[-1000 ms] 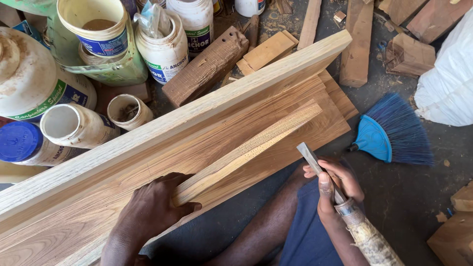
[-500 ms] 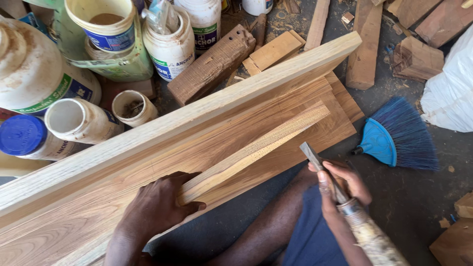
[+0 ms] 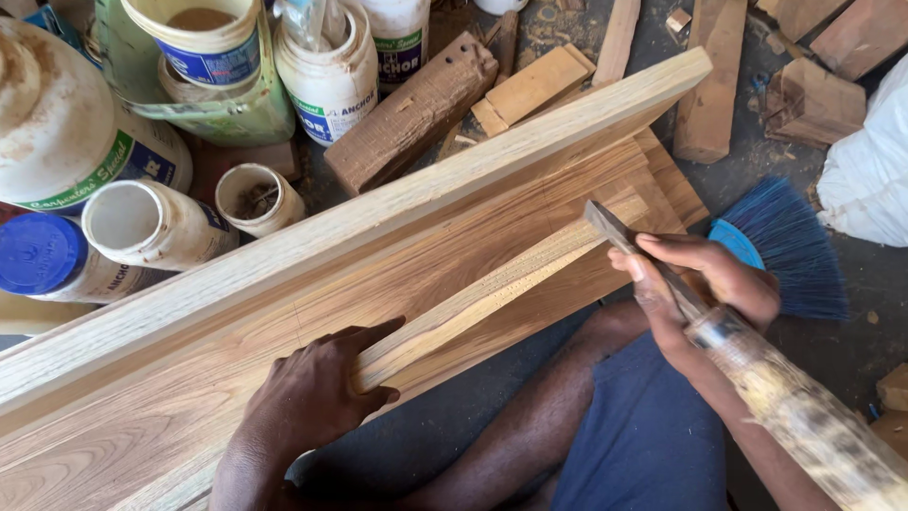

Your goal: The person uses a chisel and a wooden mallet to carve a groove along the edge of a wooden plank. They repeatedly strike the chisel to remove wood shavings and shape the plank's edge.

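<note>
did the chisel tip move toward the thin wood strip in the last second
Yes. The right hand has brought the chisel up and left, onto the far end of the thin strip.

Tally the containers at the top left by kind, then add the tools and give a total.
Open-topped tubs and jars: 4, such as the open white jar and small cup
Closed bottles and jars: 3, such as the blue-capped jar
Chisels: 1, the chisel in the right hand
Brushes: 1, the blue brush
Total: 9
</note>
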